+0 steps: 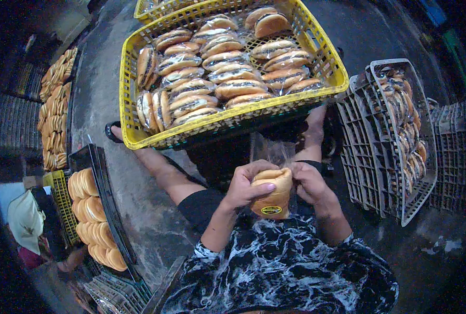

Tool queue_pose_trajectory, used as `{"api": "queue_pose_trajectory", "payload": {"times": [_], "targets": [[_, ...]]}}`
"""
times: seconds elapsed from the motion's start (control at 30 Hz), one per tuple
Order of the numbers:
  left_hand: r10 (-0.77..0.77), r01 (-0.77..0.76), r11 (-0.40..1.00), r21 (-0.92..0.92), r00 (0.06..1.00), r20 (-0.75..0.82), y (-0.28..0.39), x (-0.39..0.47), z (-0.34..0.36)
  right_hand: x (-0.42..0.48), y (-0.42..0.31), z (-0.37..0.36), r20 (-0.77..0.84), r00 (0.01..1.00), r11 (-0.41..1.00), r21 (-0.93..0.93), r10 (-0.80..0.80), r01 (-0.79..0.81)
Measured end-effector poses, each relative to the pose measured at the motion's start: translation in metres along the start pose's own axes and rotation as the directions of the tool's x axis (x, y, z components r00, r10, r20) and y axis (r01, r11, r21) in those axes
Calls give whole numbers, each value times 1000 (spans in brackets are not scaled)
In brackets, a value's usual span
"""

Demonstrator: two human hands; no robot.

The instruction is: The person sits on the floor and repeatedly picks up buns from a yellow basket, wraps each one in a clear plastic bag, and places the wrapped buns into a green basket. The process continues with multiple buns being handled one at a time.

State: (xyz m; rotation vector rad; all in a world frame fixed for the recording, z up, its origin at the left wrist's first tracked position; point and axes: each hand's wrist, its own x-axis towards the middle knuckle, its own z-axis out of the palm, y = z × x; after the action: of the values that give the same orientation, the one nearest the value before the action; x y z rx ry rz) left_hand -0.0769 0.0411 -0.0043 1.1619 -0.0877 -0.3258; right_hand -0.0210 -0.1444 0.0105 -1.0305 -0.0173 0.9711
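Observation:
Close to my chest, my left hand (245, 184) grips a golden bread bun (271, 194) in a clear plastic bag (266, 147), thumb across its front. A small yellow and black label marks the bag over the bun's lower part. At the bun's right side my right hand (309, 181) pinches the clear plastic, its fingertips partly hidden. Beyond my hands, tilted over my knees, is a yellow plastic crate (233, 115) with rows of bagged buns (231, 61) that show a dark filling.
On the right, grey plastic crates (368, 149) hold more filled buns (403, 129). To the left, unbagged buns (93, 219) lie in a dark tray (107, 212), with further loaded trays of buns (54, 121) behind. Another person (30, 219) is beside the left tray.

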Motion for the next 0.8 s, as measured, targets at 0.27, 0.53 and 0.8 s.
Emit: {"api": "queue_pose_trajectory", "payload": {"times": [0.27,0.53,0.8], "targets": [[59,-126,978,-167,931,-359,10,-3,24,13,-7,16,19,827,622,-650,-562,437],[47,-146,966,-214,911,-409,18,8,33,4,-40,45,48,948,867,-392,-314,307],[290,-174,953,247,753,-591,11,8,37,20,-30,48,-188,852,696,-673,-488,250]]}}
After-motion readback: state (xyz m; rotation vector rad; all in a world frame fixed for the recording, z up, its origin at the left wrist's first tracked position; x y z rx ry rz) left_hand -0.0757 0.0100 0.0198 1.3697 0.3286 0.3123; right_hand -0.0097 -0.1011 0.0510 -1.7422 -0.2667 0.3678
